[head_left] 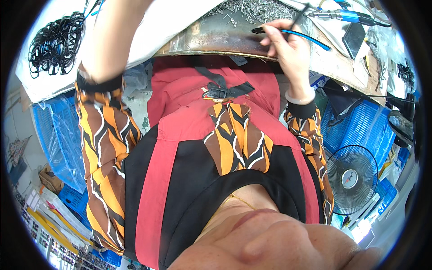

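My right hand (291,49) is at the right of the bench, its fingers closed on a slim black and blue glasses temple (312,38). Dark ends poke out past the fingertips on the left; I cannot tell how many pieces they belong to. Another thin dark stick (299,17) slants up just behind the hand. My left forearm (112,33) reaches over the white-covered bench and leaves the picture at the top, so the left hand is out of sight. Near that arm lies a heap of black glasses frames (56,42).
Small metal pins (252,11) are piled on a metal plate (211,33). Right of them lie a blue and silver powered screwdriver (348,18) and a dark phone-like slab (354,40). A fan (351,180) and blue crates (58,135) stand beside me.
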Action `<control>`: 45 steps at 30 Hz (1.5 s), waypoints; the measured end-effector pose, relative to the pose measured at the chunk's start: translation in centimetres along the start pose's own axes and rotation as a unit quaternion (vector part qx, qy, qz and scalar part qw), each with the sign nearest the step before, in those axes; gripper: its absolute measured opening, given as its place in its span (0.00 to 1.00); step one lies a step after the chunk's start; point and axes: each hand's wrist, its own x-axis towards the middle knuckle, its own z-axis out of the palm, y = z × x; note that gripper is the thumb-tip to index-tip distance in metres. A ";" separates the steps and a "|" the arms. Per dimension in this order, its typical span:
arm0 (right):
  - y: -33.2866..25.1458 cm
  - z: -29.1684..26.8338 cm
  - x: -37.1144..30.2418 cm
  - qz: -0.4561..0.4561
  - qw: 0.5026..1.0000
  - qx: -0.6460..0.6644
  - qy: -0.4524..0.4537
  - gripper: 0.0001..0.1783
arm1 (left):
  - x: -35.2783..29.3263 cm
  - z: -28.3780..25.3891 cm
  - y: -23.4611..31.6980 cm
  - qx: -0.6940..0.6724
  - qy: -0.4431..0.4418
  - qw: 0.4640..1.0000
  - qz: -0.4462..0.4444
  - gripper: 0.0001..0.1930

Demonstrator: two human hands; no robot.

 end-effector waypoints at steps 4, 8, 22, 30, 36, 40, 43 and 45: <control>-0.5 -0.1 -0.7 -0.114 0.992 -0.031 -0.035 0.08 | -13.0 3.5 -7.7 -0.361 0.014 0.857 -0.368 0.37; 0.7 0.5 1.6 0.006 0.999 -0.027 -0.026 0.08 | -17.0 4.1 -14.2 -0.487 0.085 0.739 -0.457 0.34; 2.1 1.0 0.3 -0.023 0.998 0.010 -0.051 0.10 | -17.1 4.2 -15.1 -0.469 0.091 0.790 -0.385 0.34; -0.2 1.4 3.9 0.050 0.989 -0.091 -0.109 0.06 | -17.1 4.5 -15.5 -0.432 0.089 0.818 -0.370 0.35; -1.1 0.3 1.5 -0.299 0.915 -0.257 -0.090 0.12 | -16.5 4.2 -13.6 -0.356 0.107 0.866 -0.335 0.33; -1.0 -2.0 2.2 -0.254 0.957 -0.133 0.033 0.07 | -16.1 3.7 -13.0 -0.152 0.143 0.978 -0.005 0.26; 0.5 -1.3 1.3 -0.202 0.955 -0.211 0.038 0.10 | -16.0 3.4 -14.3 0.140 0.176 0.959 0.172 0.10; 1.2 -0.9 0.1 -0.076 0.984 -0.158 -0.037 0.10 | -16.1 3.3 -15.7 0.225 0.206 0.920 0.247 0.21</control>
